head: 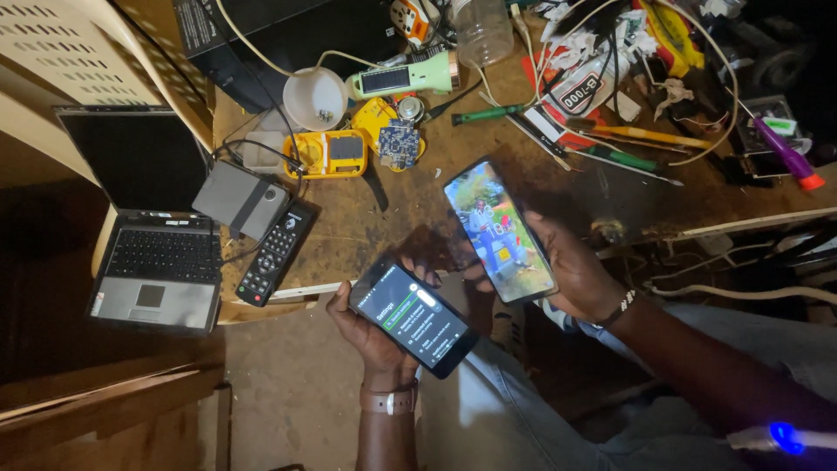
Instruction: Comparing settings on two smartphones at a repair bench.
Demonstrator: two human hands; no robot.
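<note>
Both hands grip 1 phone each. Left hand (370,336) cradles a dark phone (412,316) from below, fingers curled shut around its edges, thumb on the left edge; its lit screen shows a list on a dark background with a green bar. Right hand (571,272) clasps a second phone (500,231) from the right side, fingers wrapped behind it, screen showing a colourful picture. The 2 phones sit near each other, held just off the front edge of a worn wooden workbench (384,218), above the person's lap. A wrist strap (390,401) sits on the left wrist and a beaded bracelet (621,307) on the right.

On the bench, a black remote control (277,251) lies at the left, just beside a grey box (241,199) with a cable. Behind these lie a yellow opened casing (331,154), a blue circuit board (398,142), a green torch (405,77), a white bowl (315,98) and a green-handled screwdriver (486,113). An open laptop (155,253) rests at the far left on a plastic chair (70,61).
</note>
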